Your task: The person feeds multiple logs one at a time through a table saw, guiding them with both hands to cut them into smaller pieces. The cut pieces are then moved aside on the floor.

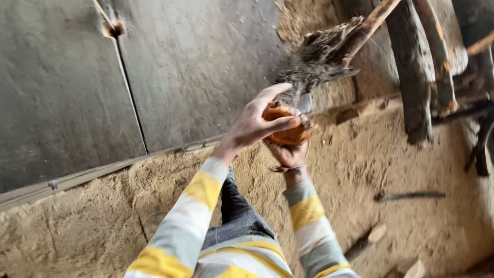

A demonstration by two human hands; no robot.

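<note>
You've got the orange husk piece [286, 129], rough and fibrous, clamped between both hands: left hand [257, 123] curled over its top, right hand [289, 153] cupping underneath, above the sawdust floor [391, 164].

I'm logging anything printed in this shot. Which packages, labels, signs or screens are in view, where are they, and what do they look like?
None: no package, label, sign or screen shows.
Both hands, left hand and right hand, hold a round orange husk-like piece at centre.
Behind: grey wall panels, sandy ledge, dark wooden posts.
</note>
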